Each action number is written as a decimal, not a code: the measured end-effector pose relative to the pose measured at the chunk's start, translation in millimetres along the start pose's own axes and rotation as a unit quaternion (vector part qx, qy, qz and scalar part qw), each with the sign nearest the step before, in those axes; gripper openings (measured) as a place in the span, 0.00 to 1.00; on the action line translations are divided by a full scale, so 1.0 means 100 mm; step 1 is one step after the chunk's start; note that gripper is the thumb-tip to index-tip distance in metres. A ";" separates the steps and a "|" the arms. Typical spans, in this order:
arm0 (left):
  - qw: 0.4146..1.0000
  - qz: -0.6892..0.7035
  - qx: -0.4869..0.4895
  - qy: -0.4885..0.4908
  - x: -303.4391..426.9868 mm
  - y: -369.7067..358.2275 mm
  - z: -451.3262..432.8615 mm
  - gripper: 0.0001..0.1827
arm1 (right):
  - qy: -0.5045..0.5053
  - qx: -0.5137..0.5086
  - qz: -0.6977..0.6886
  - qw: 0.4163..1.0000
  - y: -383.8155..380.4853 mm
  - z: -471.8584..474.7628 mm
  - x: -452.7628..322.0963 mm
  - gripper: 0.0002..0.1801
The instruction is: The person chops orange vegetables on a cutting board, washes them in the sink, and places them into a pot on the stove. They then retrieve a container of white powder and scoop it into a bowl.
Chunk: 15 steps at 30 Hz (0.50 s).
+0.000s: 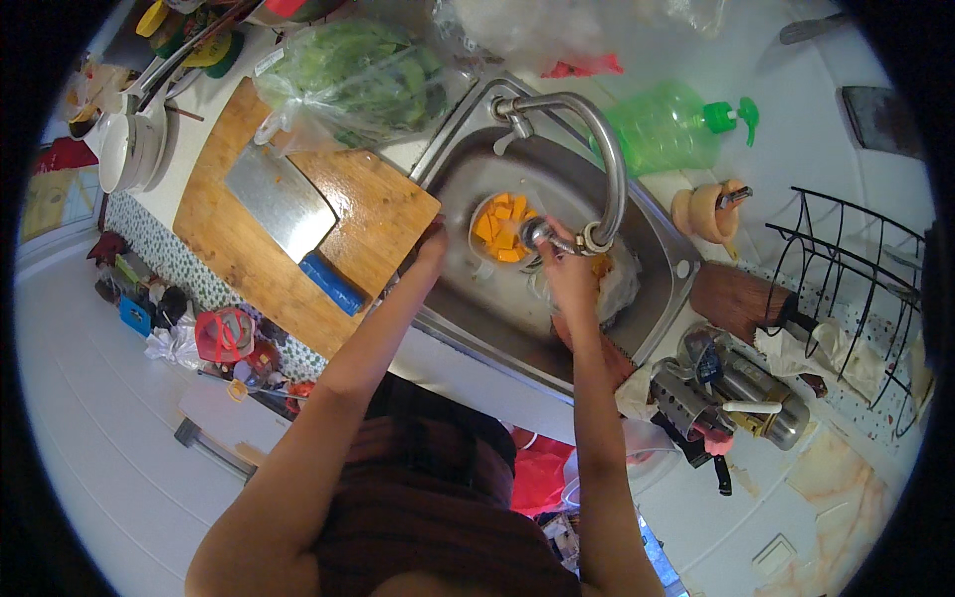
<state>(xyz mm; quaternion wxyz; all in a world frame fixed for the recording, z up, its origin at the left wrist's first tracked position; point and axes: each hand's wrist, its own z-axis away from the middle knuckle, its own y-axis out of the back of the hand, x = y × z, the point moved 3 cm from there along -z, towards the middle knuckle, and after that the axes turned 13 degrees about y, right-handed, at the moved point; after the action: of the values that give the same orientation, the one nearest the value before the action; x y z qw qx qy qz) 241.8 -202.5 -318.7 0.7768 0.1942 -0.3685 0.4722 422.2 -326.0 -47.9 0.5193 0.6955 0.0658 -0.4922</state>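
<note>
My right hand (568, 272) grips the spray head (534, 231) on the flexible metal hose of the faucet (613, 160). The head points at orange chunks (501, 224), which look like cut pumpkin, in a bowl (477, 254) standing in the steel sink (466, 160). At the sink-side corner of a wet wooden cutting board (395, 213) is my left hand (431, 242); its fingers are partly hidden by the board's edge. A cleaver (280, 198) with a blue-wrapped handle lies flat on the board. Beside the bowl, a clear plastic bag (621, 287) lies partly behind my right hand.
Leafy greens in a tied plastic bag (358, 82) overlap the board's far edge. A green pump bottle (664, 127) lies behind the sink. To the right are a wooden mortar (705, 213), a steel flask (768, 403) and a black wire rack (843, 283). White bowls (127, 153) stand far left.
</note>
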 end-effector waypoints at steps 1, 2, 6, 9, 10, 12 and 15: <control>1.000 0.023 -0.006 0.018 -0.17 0.07 -0.10 0.13 | -0.007 -0.026 -0.008 1.000 -0.09 0.06 0.15 0.19; 0.998 0.046 -0.014 0.036 -0.27 0.11 -0.17 0.13 | -0.016 -0.051 -0.017 0.998 -0.16 0.08 0.24 0.19; 0.995 0.062 -0.035 0.065 -0.05 0.09 -0.01 0.12 | 0.016 0.011 0.006 1.000 -0.05 -0.05 0.10 0.20; 0.996 0.042 -0.066 0.040 0.12 0.06 -0.13 0.11 | 0.003 -0.021 -0.030 0.999 -0.11 -0.04 0.04 0.20; 0.995 0.051 -0.070 0.042 0.21 0.03 -0.07 0.11 | 0.003 -0.004 -0.008 1.000 -0.06 -0.03 0.05 0.20; 0.993 0.066 -0.084 0.045 0.47 -0.11 0.07 0.11 | 0.026 0.044 0.025 0.998 -0.01 -0.07 0.04 0.18; 0.986 0.067 -0.116 0.095 1.04 -0.34 0.35 0.12 | 0.004 -0.019 -0.052 0.998 -0.09 0.00 -0.02 0.16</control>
<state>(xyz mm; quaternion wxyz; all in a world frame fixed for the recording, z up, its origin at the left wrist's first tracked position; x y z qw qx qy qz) 287.6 -179.7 -215.9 0.7922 0.0320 -0.3579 0.4932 416.3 -320.9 -52.0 0.5054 0.6833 0.1135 -0.5145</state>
